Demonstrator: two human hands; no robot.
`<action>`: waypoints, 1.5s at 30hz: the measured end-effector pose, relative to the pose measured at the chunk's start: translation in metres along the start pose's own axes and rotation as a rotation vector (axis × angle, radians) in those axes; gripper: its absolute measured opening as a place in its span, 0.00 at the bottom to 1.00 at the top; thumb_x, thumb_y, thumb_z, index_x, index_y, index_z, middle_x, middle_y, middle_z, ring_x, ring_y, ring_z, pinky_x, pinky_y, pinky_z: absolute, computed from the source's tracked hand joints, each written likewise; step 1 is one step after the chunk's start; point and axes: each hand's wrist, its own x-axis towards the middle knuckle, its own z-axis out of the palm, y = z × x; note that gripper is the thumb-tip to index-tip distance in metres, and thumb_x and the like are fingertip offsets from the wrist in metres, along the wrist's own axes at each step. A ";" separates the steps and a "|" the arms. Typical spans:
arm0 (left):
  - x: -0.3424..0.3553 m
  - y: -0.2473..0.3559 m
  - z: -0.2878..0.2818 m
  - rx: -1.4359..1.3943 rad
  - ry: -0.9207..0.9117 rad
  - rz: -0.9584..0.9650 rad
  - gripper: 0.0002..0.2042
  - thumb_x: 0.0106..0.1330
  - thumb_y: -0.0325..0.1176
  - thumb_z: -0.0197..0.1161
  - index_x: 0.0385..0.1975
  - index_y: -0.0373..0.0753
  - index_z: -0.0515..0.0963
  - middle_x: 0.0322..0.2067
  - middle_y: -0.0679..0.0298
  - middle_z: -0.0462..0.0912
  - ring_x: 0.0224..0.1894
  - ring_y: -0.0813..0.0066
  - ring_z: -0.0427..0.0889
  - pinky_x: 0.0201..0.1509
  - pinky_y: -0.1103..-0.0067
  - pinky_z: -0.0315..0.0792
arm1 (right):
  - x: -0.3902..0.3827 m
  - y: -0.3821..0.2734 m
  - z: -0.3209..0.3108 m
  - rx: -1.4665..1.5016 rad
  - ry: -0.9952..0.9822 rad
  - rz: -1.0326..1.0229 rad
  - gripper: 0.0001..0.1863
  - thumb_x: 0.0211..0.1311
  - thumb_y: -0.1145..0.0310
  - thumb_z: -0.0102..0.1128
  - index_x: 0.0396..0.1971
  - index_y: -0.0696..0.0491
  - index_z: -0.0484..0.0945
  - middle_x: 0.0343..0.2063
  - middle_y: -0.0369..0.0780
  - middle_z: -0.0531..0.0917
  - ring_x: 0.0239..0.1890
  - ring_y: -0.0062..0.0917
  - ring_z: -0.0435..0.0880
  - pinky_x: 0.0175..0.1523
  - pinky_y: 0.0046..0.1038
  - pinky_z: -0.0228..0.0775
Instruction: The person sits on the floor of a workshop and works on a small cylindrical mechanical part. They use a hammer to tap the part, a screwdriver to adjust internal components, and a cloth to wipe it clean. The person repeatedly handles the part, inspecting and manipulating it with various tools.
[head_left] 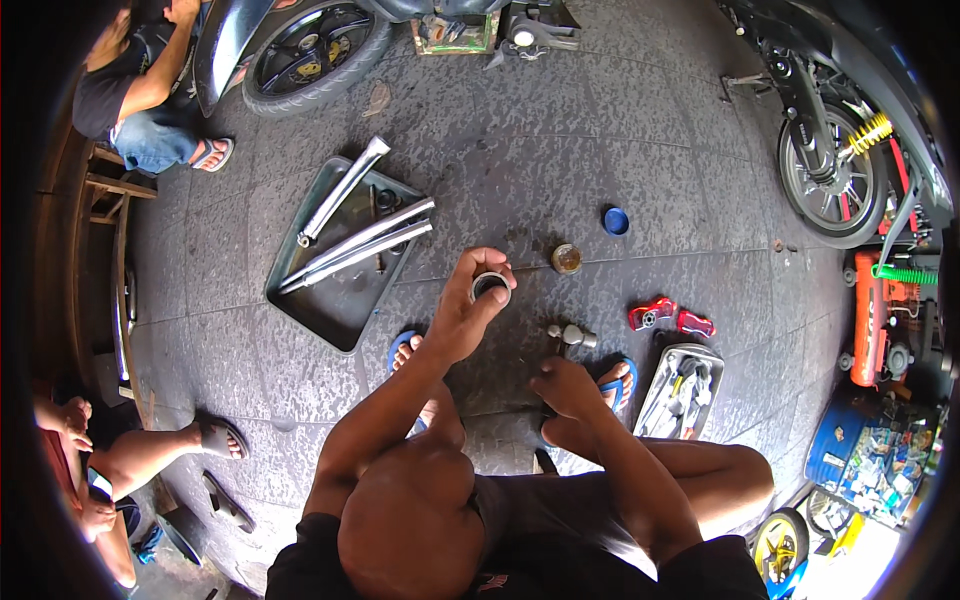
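Note:
My left hand is out ahead of me, its fingers and thumb wrapped round a metal tube. The tube is seen end-on, showing a pale round rim and a dark inside; its length is hidden. Lower and to the right, my right hand is closed in a fist round a hammer. The metal hammer head shows just beyond the fist, while most of the handle is hidden. Past my left hand, on the floor, lie an open round tin with brownish stuff inside and a blue lid.
A dark tray at left holds several silver tubes and small parts. Right of my foot are a metal tool tray and red parts. Motorcycle wheels stand around. Two people sit at left; a red tank is at right.

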 end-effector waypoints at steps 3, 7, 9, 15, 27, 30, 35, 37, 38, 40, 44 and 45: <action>-0.003 0.008 -0.003 0.075 -0.034 0.053 0.28 0.57 0.25 0.66 0.58 0.39 0.63 0.41 0.63 0.74 0.47 0.77 0.73 0.54 0.76 0.67 | 0.015 0.014 0.002 -0.085 0.151 0.139 0.22 0.55 0.66 0.64 0.49 0.58 0.77 0.35 0.49 0.84 0.38 0.49 0.83 0.48 0.39 0.74; -0.005 0.008 -0.003 0.242 -0.052 0.036 0.36 0.52 0.25 0.73 0.61 0.39 0.61 0.40 0.65 0.75 0.50 0.74 0.75 0.66 0.70 0.63 | 0.056 0.024 -0.014 -0.048 0.654 -0.040 0.23 0.55 0.66 0.65 0.51 0.56 0.77 0.45 0.50 0.81 0.49 0.47 0.79 0.52 0.40 0.72; -0.005 0.000 -0.001 0.227 -0.058 0.017 0.34 0.51 0.24 0.74 0.59 0.39 0.64 0.41 0.66 0.75 0.49 0.75 0.75 0.62 0.73 0.66 | 0.087 0.030 -0.024 -0.134 0.685 -0.125 0.23 0.55 0.65 0.65 0.52 0.52 0.76 0.53 0.49 0.75 0.56 0.47 0.73 0.55 0.42 0.72; -0.005 0.011 0.001 0.312 -0.052 -0.052 0.28 0.53 0.24 0.74 0.54 0.39 0.69 0.41 0.66 0.76 0.48 0.76 0.76 0.58 0.76 0.68 | 0.138 0.011 -0.039 -0.308 0.530 -0.096 0.28 0.56 0.63 0.66 0.58 0.44 0.71 0.64 0.44 0.64 0.64 0.45 0.65 0.62 0.43 0.69; -0.007 0.014 -0.001 0.331 -0.066 -0.116 0.27 0.53 0.30 0.75 0.52 0.41 0.71 0.42 0.66 0.77 0.48 0.76 0.77 0.55 0.76 0.70 | 0.162 0.014 -0.034 -0.339 0.557 -0.087 0.19 0.55 0.65 0.67 0.48 0.46 0.76 0.62 0.43 0.67 0.62 0.44 0.67 0.63 0.42 0.64; -0.007 0.015 -0.002 0.330 -0.062 -0.118 0.27 0.53 0.30 0.75 0.52 0.41 0.71 0.41 0.66 0.78 0.47 0.75 0.77 0.55 0.76 0.70 | 0.165 0.018 -0.034 -0.241 0.562 -0.109 0.19 0.52 0.66 0.67 0.45 0.48 0.76 0.61 0.45 0.68 0.62 0.44 0.66 0.63 0.43 0.63; -0.005 0.015 0.002 0.341 -0.058 -0.073 0.25 0.54 0.29 0.73 0.52 0.39 0.71 0.39 0.65 0.77 0.43 0.76 0.77 0.50 0.77 0.71 | 0.173 0.034 -0.036 -0.112 0.566 -0.175 0.21 0.45 0.71 0.65 0.44 0.49 0.75 0.60 0.50 0.69 0.65 0.46 0.64 0.68 0.44 0.56; -0.005 0.015 0.002 0.344 -0.053 -0.074 0.25 0.54 0.29 0.73 0.51 0.39 0.71 0.38 0.65 0.77 0.42 0.76 0.77 0.49 0.77 0.71 | 0.175 0.039 -0.035 -0.082 0.530 -0.181 0.22 0.44 0.72 0.64 0.44 0.48 0.76 0.61 0.51 0.68 0.66 0.46 0.62 0.69 0.43 0.53; -0.005 0.015 0.002 0.342 -0.055 -0.073 0.25 0.54 0.30 0.73 0.51 0.39 0.71 0.38 0.65 0.77 0.42 0.76 0.77 0.49 0.77 0.71 | 0.176 0.039 -0.035 -0.066 0.510 -0.186 0.22 0.43 0.72 0.63 0.44 0.48 0.76 0.61 0.52 0.68 0.67 0.46 0.62 0.70 0.43 0.52; -0.006 0.015 0.001 0.338 -0.056 -0.069 0.25 0.54 0.30 0.73 0.51 0.39 0.71 0.38 0.65 0.77 0.42 0.76 0.78 0.49 0.77 0.71 | 0.179 0.039 -0.036 -0.033 0.474 -0.133 0.20 0.43 0.72 0.63 0.41 0.48 0.78 0.61 0.52 0.69 0.67 0.45 0.62 0.71 0.42 0.52; -0.005 0.013 0.001 0.327 -0.053 -0.052 0.25 0.54 0.30 0.74 0.51 0.39 0.71 0.38 0.65 0.77 0.42 0.75 0.78 0.49 0.77 0.72 | 0.192 0.061 -0.044 0.048 0.435 -0.144 0.14 0.43 0.71 0.62 0.35 0.47 0.83 0.59 0.52 0.72 0.66 0.45 0.64 0.71 0.40 0.54; -0.005 0.012 0.000 0.331 -0.045 -0.055 0.25 0.54 0.30 0.74 0.51 0.39 0.71 0.38 0.65 0.78 0.43 0.75 0.78 0.49 0.76 0.72 | 0.190 0.063 -0.045 -0.022 0.453 -0.111 0.14 0.43 0.71 0.61 0.34 0.48 0.83 0.57 0.52 0.73 0.65 0.46 0.66 0.70 0.39 0.55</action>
